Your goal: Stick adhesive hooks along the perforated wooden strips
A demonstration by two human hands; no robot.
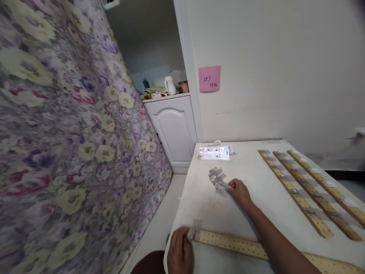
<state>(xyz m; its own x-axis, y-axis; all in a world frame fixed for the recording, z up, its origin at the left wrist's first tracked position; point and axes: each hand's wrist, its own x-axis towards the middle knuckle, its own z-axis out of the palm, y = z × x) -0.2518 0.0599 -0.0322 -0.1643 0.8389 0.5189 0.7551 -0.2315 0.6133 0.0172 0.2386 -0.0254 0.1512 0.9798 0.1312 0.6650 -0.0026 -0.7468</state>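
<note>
My left hand (180, 249) is at the near edge of the table, its fingers curled against the left end of a long wooden strip with rows of small holes (225, 240). A small clear piece (197, 223) lies at that end of the strip. Farther in, my right hand (240, 192) pinches the edge of a small clear plastic packet (227, 186). That packet is at the right side of a loose pile of similar clear packets (216, 176). My right forearm crosses above the strip and hides part of it.
Several wooden strips (296, 190) with clear pieces along them lie side by side at the right. Flat packaged items (213, 153) are at the table's far left corner. A floral curtain (85, 152) hangs at the left, and a white cabinet (173, 125) stands behind.
</note>
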